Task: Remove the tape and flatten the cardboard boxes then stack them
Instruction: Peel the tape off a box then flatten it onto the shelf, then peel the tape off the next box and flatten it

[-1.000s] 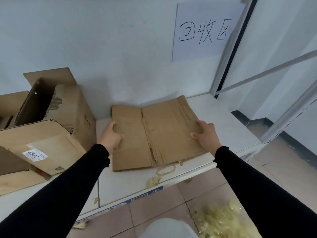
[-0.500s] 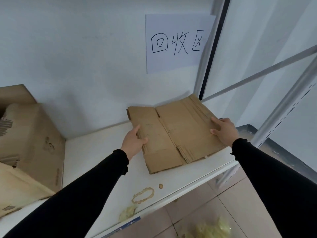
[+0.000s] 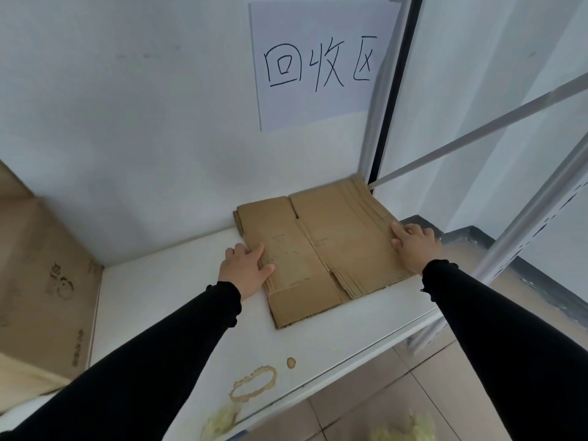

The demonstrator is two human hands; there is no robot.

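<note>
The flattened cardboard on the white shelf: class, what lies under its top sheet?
Under the top sheet of the flattened cardboard more layered brown edges show along its left and right sides, all resting on the white shelf. How many sheets there are, and the shelf beneath them, is covered.

The flattened cardboard stack point(image 3: 318, 249) lies on the surface point(image 3: 165, 300), pushed back to the wall under the paper sign point(image 3: 318, 65). My left hand point(image 3: 243, 270) rests at its left edge, my right hand point(image 3: 413, 246) on its right edge. Far left stands what seems an unflattened box point(image 3: 38, 281); a tape loop point(image 3: 253, 383) lies nearer me.
</note>
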